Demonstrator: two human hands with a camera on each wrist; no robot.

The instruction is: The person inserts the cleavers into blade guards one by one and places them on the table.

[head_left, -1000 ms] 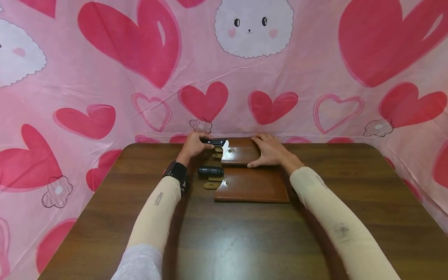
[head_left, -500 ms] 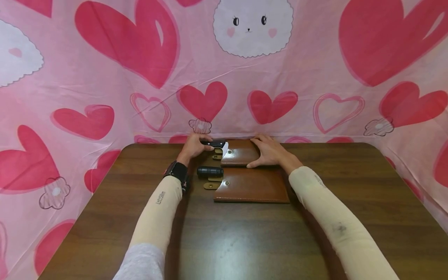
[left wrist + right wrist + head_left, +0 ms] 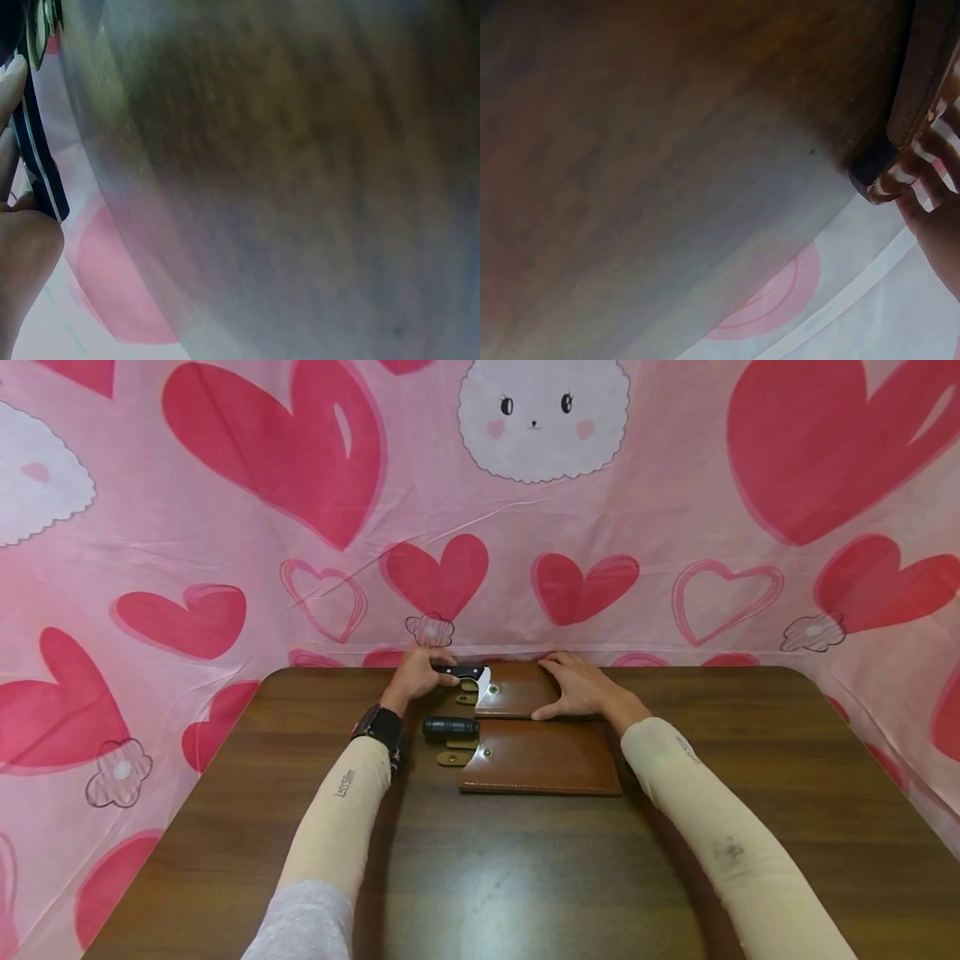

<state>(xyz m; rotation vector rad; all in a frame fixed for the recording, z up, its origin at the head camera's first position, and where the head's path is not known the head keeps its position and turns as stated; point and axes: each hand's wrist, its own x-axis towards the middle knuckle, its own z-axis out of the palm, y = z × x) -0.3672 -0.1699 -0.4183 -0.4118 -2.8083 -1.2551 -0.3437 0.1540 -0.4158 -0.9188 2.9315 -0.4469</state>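
Note:
At the table's far edge lies a knife with a black riveted handle (image 3: 467, 672), its wide blade mostly hidden inside a brown leather sheath (image 3: 517, 691). My left hand (image 3: 415, 678) pinches that handle, seen also at the left edge of the left wrist view as a dark handle (image 3: 37, 150). My right hand (image 3: 581, 687) grips the same sheath at its right part, thumb on the near edge, fingers over the far edge. Just nearer lies a second, larger brown leather sheath (image 3: 543, 760), with a ribbed black handle (image 3: 452, 728) sticking out to the left.
Tan snap straps (image 3: 452, 759) stick out beside the handles. The brown wooden table (image 3: 480, 868) stretches toward me. A pink cloth (image 3: 637, 510) with hearts hangs right behind its far edge.
Both hands have drawn the far sheath and its knife slightly toward me, closer to the larger sheath. Their hold looks the same; the nearer sheath has stayed in place.

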